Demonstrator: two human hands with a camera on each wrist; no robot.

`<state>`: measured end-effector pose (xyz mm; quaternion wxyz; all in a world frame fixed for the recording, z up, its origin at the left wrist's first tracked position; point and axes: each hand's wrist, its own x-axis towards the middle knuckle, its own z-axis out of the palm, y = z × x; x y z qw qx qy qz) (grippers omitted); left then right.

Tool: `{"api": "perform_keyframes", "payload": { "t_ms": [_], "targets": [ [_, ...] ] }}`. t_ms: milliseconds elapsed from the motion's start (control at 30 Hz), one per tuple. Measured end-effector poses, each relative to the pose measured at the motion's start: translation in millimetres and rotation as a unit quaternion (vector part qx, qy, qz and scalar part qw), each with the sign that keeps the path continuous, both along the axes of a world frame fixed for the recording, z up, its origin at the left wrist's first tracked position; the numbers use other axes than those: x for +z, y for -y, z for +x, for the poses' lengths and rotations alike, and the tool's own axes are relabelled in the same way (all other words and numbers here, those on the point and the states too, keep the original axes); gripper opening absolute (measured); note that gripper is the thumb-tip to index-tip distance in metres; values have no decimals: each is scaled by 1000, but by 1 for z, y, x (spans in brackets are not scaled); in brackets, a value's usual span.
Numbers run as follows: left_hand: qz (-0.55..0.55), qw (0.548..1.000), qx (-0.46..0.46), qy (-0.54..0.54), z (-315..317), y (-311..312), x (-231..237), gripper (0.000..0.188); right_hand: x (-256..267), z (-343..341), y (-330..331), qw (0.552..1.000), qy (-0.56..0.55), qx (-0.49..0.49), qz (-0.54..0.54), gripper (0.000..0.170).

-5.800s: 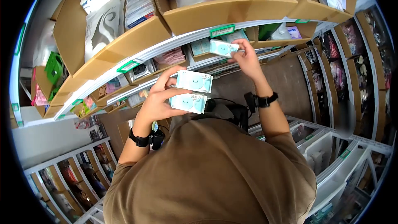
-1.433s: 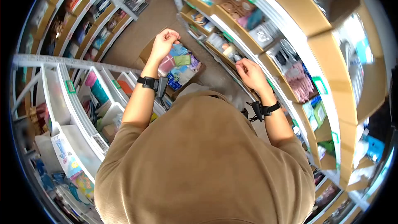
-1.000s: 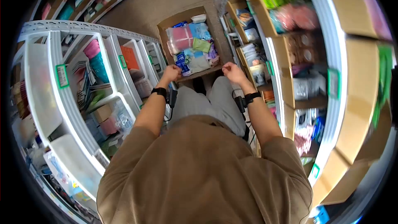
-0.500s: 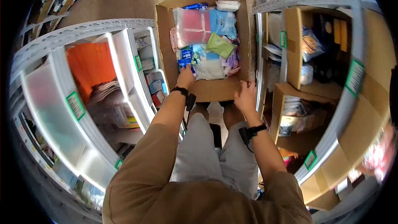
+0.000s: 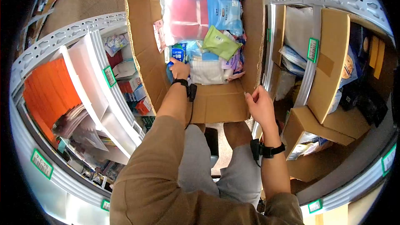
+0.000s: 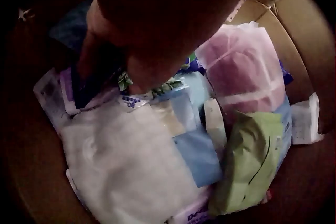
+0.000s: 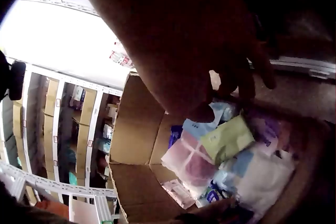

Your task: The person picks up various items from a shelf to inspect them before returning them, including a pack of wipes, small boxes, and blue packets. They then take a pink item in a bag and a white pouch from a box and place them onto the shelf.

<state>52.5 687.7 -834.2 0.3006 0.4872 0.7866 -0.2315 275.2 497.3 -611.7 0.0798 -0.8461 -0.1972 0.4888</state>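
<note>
Touching a blue packet (image 5: 178, 51) with left hand (image 5: 179, 70), fingers' grip unclear; right hand (image 5: 261, 105), fingers loosely bent.

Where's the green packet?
Head view: the green packet lies in the cardboard box, right of centre, between the light-blue pack above and white pack below; the left hand is to its lower left.

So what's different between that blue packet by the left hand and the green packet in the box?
The blue packet is dark blue with bold white lettering; the green packet is light green and mostly plain.
The blue packet is right at the left hand; the green packet lies apart from both hands.
The blue packet shows less surface than the green packet.
Both lie in the same cardboard box, among other packages.
</note>
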Motion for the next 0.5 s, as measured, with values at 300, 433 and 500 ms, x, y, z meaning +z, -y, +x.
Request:
{"api": "perform_keyframes", "payload": {
  "t_ms": [300, 433, 500],
  "targets": [
    [29, 984, -152, 85, -8, -23, 98, 31, 36, -8, 10, 996, 47, 52, 50, 30],
    [57, 919, -241, 307, -3, -24, 188, 24, 98, -20, 4, 990, -28, -35, 131, 42],
    [12, 831, -387, 399, 15, -28, 273, 21, 136, -20, -2, 973, -56, -117, 189, 53]
  ]
}}
